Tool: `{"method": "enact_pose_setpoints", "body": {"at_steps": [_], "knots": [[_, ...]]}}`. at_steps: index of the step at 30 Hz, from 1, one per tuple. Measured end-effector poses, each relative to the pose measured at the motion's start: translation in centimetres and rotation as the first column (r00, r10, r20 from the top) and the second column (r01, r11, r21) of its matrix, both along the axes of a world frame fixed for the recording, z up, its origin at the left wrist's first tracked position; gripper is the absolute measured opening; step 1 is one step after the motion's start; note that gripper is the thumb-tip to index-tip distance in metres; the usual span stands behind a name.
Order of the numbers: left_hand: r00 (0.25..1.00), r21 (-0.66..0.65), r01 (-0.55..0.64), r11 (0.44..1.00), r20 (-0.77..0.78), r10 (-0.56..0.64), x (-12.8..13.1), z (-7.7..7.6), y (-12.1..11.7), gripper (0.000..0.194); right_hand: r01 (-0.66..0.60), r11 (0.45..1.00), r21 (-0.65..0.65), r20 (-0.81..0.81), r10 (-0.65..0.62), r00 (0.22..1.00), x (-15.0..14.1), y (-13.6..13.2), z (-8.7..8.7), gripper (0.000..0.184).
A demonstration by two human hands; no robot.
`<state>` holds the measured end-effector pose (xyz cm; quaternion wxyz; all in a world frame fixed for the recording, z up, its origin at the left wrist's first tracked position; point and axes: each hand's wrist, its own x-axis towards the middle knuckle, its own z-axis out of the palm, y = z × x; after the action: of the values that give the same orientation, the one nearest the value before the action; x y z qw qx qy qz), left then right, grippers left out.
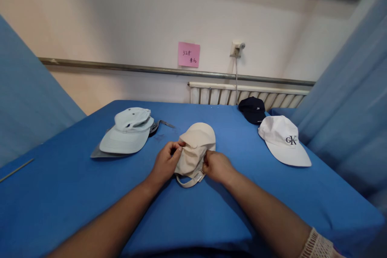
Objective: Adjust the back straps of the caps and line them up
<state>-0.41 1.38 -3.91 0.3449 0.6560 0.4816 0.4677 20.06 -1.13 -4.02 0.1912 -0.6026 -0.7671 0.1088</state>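
A beige baseball cap (pixel 193 153) lies on the blue-covered table in front of me, its brim pointing away and its buckled back strap toward me. The crown is creased and partly collapsed. My left hand (pixel 167 159) pinches the crown's left side between thumb and fingers. On the opposite side my right hand (pixel 218 166) is closed on the cap's edge near the strap buckle, with its fingertips partly hidden.
To the left, a pale blue cap (pixel 130 129) rests on a grey cap (pixel 104 153). A white cap (pixel 284 139) with black letters and a dark navy cap (pixel 252 109) sit at the right. A thin stick (pixel 16 170) lies at the table's left. Blue curtains (pixel 347 88) hang on both sides.
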Motion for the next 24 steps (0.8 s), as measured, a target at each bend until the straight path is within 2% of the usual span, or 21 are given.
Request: {"method": "enact_pose_setpoints", "body": {"at_steps": [3, 6, 9, 14, 20, 22, 24], "knots": [[0.999, 0.027, -0.02, 0.999, 0.048, 0.018, 0.0, 0.2, 0.1, 0.023, -0.017, 0.999, 0.051, -0.239, 0.029, 0.971, 1.8, -1.2, 0.8, 0.005], [0.99, 0.064, -0.083, 0.994, 0.116, 0.075, -0.2, 0.4, 0.4, 0.022, -0.092, 0.988, 0.127, -0.47, 0.142, 0.871, 3.8, -2.5, 1.4, 0.002], [0.98, 0.086, -0.141, 0.986, 0.15, 0.127, -0.5, 0.5, 0.7, 0.022, -0.154, 0.979, 0.136, -0.584, 0.205, 0.785, 5.1, -3.6, 1.4, 0.004], [0.985, 0.083, -0.12, 0.989, 0.136, 0.108, -0.4, 0.4, 0.4, 0.023, -0.248, 0.966, 0.078, -0.589, 0.245, 0.77, 5.3, -4.0, 1.2, 0.004], [0.993, 0.058, -0.08, 0.995, 0.095, 0.074, -0.2, 0.5, 0.0, 0.021, -0.117, 0.971, 0.206, -0.475, 0.204, 0.856, 3.7, -4.0, 0.9, 0.029], [0.996, 0.061, -0.06, 0.996, 0.068, 0.056, -0.1, 0.8, -0.4, 0.02, -0.104, 0.97, 0.22, -0.432, 0.192, 0.881, 3.1, -4.0, 0.7, 0.029], [0.999, 0.08, -0.033, 0.996, 0.034, 0.031, 0.1, 1.2, -0.9, 0.02, -0.125, 0.965, 0.23, -0.412, 0.212, 0.886, 2.8, -4.0, 0.4, 0.02]]}}
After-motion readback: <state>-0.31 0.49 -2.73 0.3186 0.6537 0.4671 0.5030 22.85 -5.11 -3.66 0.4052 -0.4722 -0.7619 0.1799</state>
